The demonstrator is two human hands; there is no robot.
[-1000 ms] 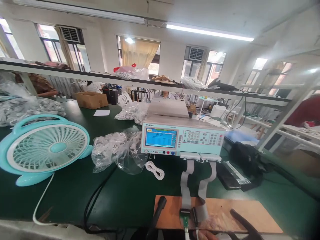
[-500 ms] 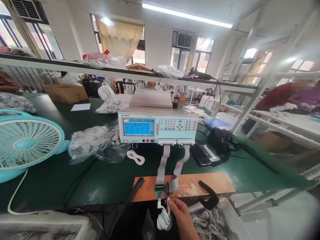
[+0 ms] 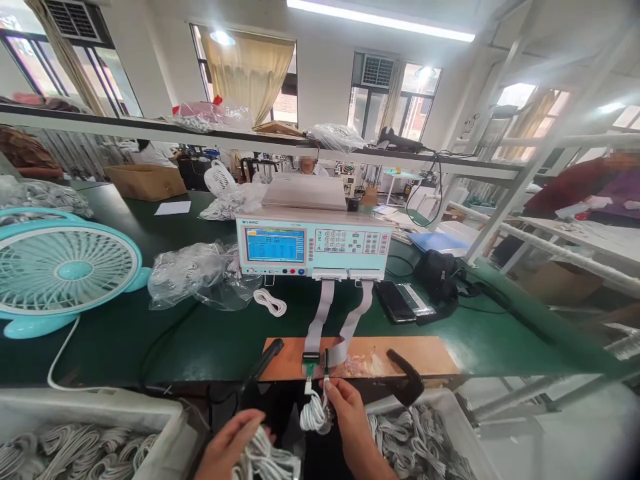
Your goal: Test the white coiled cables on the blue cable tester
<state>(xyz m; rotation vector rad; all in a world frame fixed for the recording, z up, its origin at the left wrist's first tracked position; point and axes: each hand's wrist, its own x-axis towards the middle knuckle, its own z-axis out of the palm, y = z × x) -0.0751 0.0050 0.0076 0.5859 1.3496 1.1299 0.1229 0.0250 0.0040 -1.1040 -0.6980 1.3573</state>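
My right hand [image 3: 349, 417] pinches one plug end of a coiled white cable [image 3: 313, 415] at the black connector [image 3: 327, 360] of a grey ribbon cable. The cable's other plug meets a small green circuit board [image 3: 309, 368] on an orange-brown board [image 3: 425, 353]. The coil hangs just below the table edge. Lower down, my left hand [image 3: 227, 443] is closed around a bundle of white cables [image 3: 267, 460], its lower part cut off by the picture edge. Two ribbon cables [image 3: 321, 317] run up to a bench tester [image 3: 313, 247] with a lit blue screen.
Bins of coiled cables [image 3: 170, 420] [image 3: 425, 433] flank me at left and right. Black clamps [image 3: 407, 377] grip the board. A turquoise fan [image 3: 70, 267], bagged cables [image 3: 193, 273], a loose white cable coil [image 3: 270, 302] and a phone [image 3: 395, 303] lie on the green table [image 3: 200, 353]. People work beyond.
My left hand has come into view at the bottom with a bundle of white cables. My right hand keeps its pinch at the connector. The camera view has shifted slightly.
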